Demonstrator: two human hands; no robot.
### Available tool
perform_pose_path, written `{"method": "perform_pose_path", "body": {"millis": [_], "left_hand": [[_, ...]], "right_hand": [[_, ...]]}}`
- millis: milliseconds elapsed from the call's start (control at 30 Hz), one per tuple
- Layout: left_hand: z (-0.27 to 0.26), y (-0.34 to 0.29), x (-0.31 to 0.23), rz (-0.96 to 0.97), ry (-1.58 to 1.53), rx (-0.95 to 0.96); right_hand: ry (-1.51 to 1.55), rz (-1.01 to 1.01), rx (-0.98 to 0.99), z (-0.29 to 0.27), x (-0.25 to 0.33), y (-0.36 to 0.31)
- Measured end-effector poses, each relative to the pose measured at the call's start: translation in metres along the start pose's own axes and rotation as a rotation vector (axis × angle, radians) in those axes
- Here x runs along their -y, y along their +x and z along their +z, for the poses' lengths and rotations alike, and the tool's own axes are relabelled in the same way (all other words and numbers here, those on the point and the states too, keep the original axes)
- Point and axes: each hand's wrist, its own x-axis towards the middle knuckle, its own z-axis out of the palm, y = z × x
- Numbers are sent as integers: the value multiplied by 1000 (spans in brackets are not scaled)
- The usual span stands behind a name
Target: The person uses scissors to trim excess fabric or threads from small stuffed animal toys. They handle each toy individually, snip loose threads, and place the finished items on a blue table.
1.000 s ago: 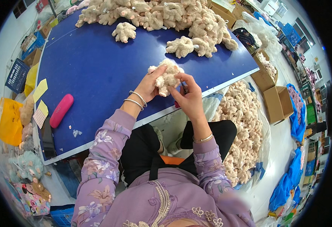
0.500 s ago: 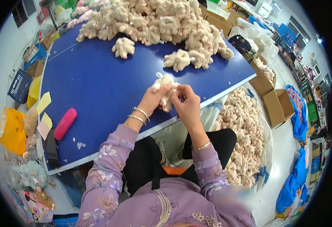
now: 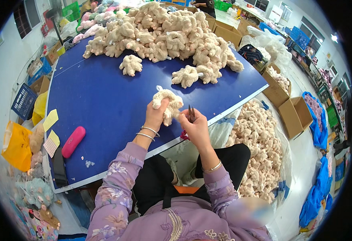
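Observation:
My left hand [image 3: 156, 114] is closed round a small cream plush toy [image 3: 168, 102], held over the near edge of the blue table [image 3: 111, 96]. A white loop sticks up from the toy's top. Close beside the toy on its right, my right hand [image 3: 196, 127] grips a pair of thread snips [image 3: 191, 113]. Their dark pointed blades aim upward, slightly parted, and a bit of red handle shows below the fingers. The fingertips of my right hand are very near the toy; whether they touch it I cannot tell.
A large heap of similar plush toys [image 3: 164, 36] covers the table's far side. Left lie a pink case [image 3: 73, 142], a dark phone-like slab [image 3: 59, 168] and paper slips [image 3: 51, 143]. A big sack of plush pieces [image 3: 254, 156] stands right of my legs, beside open cardboard boxes [image 3: 294, 116].
The toy has come slightly nearer and left, turned in my left hand. My right hand has drawn back from it, and the snips' blades now point up in plain sight.

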Motion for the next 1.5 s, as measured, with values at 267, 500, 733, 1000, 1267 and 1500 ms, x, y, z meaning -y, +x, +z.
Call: {"method": "perform_pose_path", "body": {"millis": [267, 500, 733, 1000, 1267, 1500], "left_hand": [[6, -4, -9, -103, -115, -79], [3, -3, -8, -84, -62, -61], [5, -6, -4, 56, 222, 21], [-4, 3, 1, 10, 108, -8], [3, -3, -16, -97, 116, 422], [8, -3, -9, -83, 225, 349]], "right_hand": [[-237, -208, -71, 27, -11, -12], [-339, -309, -102, 34, -8, -4], [-264, -143, -147, 27, -25, -3], [-164, -68, 16, 16, -12, -13], [135, -398, -522, -111, 62, 5], [190, -509, -760, -159, 59, -1]]}}
